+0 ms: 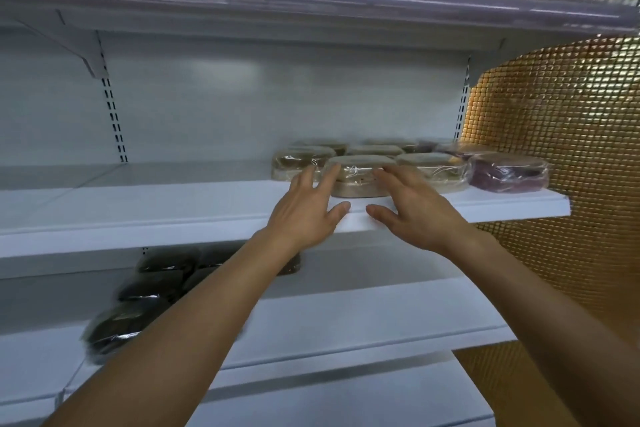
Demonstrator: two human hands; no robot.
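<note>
Nearest the camera, on the lower shelf (363,308), a cluster of dark packs (138,291) lies at 8 o'clock from the hands and plays no part in the reach.

Above it, both forearms rise to the front lip of the middle shelf (173,222). The left hand (308,208) and the right hand (415,208) are level with each other, each wide, fingers spread and nearly straight, thumbs over the shelf lip and pointing at one another. Neither holds anything.

The front beige box (356,182), wrapped in clear film, stands on the middle shelf just behind the lip, between the two hands. It lies at 1 o'clock from the left hand and 11 o'clock from the right. Its long axis runs from 9 to 3 o'clock, along the shelf edge. The left fingertips (330,172) reach its left end and the right fingertips (382,173) its right half; blur hides whether they press on it. Neither hand is clearly nearer, so a two-handed pinch on the short ends looks the likely move.

Behind and beside it stand other beige boxes (429,166), with a purple pack (509,175) at 3 o'clock. A gold mosaic wall (561,135) closes the far right.
</note>
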